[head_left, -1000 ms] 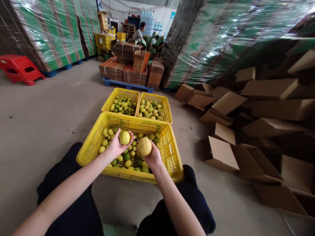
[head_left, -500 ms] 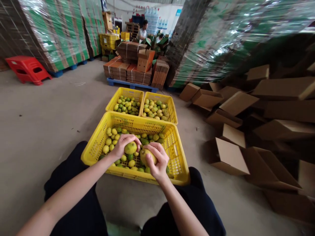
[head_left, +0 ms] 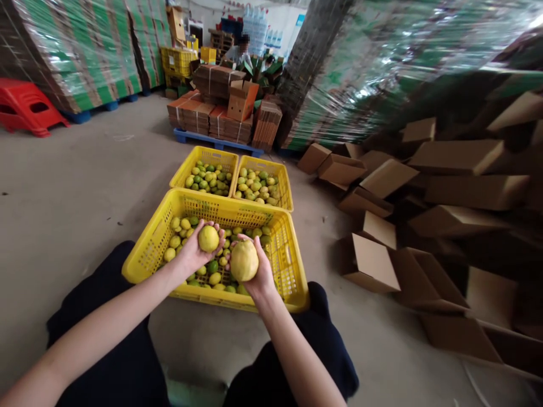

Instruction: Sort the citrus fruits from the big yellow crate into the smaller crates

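Note:
My left hand (head_left: 197, 250), palm turned up, has its fingers curled round a round yellow lemon (head_left: 208, 238). In my right hand (head_left: 262, 270) rests a larger, pale yellow lemon (head_left: 244, 260), held against the palm. Both hands are side by side above a big yellow plastic crate (head_left: 294, 265) with slotted walls. Loose yellow and green lemons (head_left: 215, 278) lie in it, partly hidden by my hands and wrists.
Two smaller yellow crates (head_left: 178, 176) of lemons adjoin the far side. Cardboard boxes (head_left: 373, 263) are heaped at right. Flattened cartons (head_left: 231, 129) sit on a blue pallet (head_left: 218, 141), with a person (head_left: 240, 53) behind. A red stool (head_left: 31, 107) stands at left.
Both hands have turned from palm-down to palm-up, each keeping its lemon, whose other side now shows. The view has swung slightly to the right.

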Tool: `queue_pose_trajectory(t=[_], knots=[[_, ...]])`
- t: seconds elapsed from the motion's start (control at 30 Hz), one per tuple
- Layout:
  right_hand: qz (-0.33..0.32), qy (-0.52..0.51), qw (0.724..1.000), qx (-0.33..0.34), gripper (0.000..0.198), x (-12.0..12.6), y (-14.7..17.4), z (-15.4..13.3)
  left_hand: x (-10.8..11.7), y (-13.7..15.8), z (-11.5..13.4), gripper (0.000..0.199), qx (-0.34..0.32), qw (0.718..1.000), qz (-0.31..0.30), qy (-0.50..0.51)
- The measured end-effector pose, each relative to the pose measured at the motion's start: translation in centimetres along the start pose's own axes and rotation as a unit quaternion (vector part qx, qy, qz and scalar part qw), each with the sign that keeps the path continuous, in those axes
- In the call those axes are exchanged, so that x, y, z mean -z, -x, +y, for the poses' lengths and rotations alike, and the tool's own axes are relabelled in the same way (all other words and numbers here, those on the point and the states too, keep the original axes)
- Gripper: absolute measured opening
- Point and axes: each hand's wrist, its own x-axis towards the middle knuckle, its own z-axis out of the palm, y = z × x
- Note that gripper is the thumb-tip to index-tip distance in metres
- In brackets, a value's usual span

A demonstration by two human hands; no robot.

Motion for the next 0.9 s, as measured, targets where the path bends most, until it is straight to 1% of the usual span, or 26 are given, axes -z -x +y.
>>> queue_pose_trajectory(t=[0.07,0.1,0.17,0.23,0.3,0.4,0.47,0.53,0.6,0.7,0.73,0.77,0.8,0.83,0.9], knots=[[-0.007,-0.035,0.999,-0.039,0.031,0.2,0.0,-0.2,0.1,0.0,0.0,0.024,0.016,1.000,0.004,0.000],[-0.008,-0.046,0.998,-0.043,0.028,0.3,0.0,-0.2,0.2,0.1,0.0,0.025,0.023,1.000,-0.003,-0.001],[-0.002,-0.061,0.998,-0.030,0.028,0.5,0.0,-0.3,0.0,0.4,-0.2,0.025,0.022,1.000,-0.017,0.001],[0.006,-0.072,0.997,-0.003,0.038,0.5,0.1,-0.4,-0.4,1.0,-0.3,0.028,0.014,1.000,-0.026,0.002],[0.006,-0.089,0.996,0.009,0.042,0.4,0.2,-0.6,-0.8,1.4,-0.4,0.035,0.017,0.999,-0.038,-0.005],[0.011,-0.118,0.993,0.006,0.035,0.1,0.3,-0.9,-1.0,1.6,-0.5,0.044,0.036,0.997,-0.066,-0.017],[0.036,-0.130,0.991,-0.002,0.027,0.1,0.3,-1.2,-0.8,1.5,-0.5,0.046,0.055,0.995,-0.072,-0.028],[0.069,-0.127,0.989,-0.020,0.021,0.2,0.1,-1.3,-0.5,1.2,-0.6,0.046,0.071,0.994,-0.070,-0.038],[0.085,-0.109,0.989,-0.046,0.025,0.4,-0.2,-1.3,-0.2,1.0,-0.8,0.044,0.077,0.994,-0.068,-0.048],[0.058,-0.054,0.995,-0.066,0.038,0.7,-0.6,-0.8,0.0,1.0,-0.8,0.037,0.056,0.992,-0.081,-0.074],[0.043,-0.025,0.997,-0.058,0.039,0.7,-0.6,-0.6,-0.1,1.1,-0.8,0.033,0.047,0.991,-0.094,-0.088],[0.033,0.008,0.999,-0.035,0.040,0.7,-0.6,-0.4,-0.1,1.2,-0.7,0.027,0.034,0.988,-0.111,-0.105],[0.028,0.047,0.999,0.005,0.040,0.6,-0.5,-0.3,-0.2,1.3,-0.6,0.022,0.015,0.983,-0.131,-0.126],[0.028,0.090,0.994,0.057,0.043,0.5,-0.4,-0.2,-0.3,1.4,-0.5,0.022,-0.013,0.977,-0.150,-0.150],[0.026,0.180,0.969,0.165,0.054,0.2,0.0,-0.3,-0.4,1.7,-0.1,0.041,-0.085,0.960,-0.177,-0.199]])
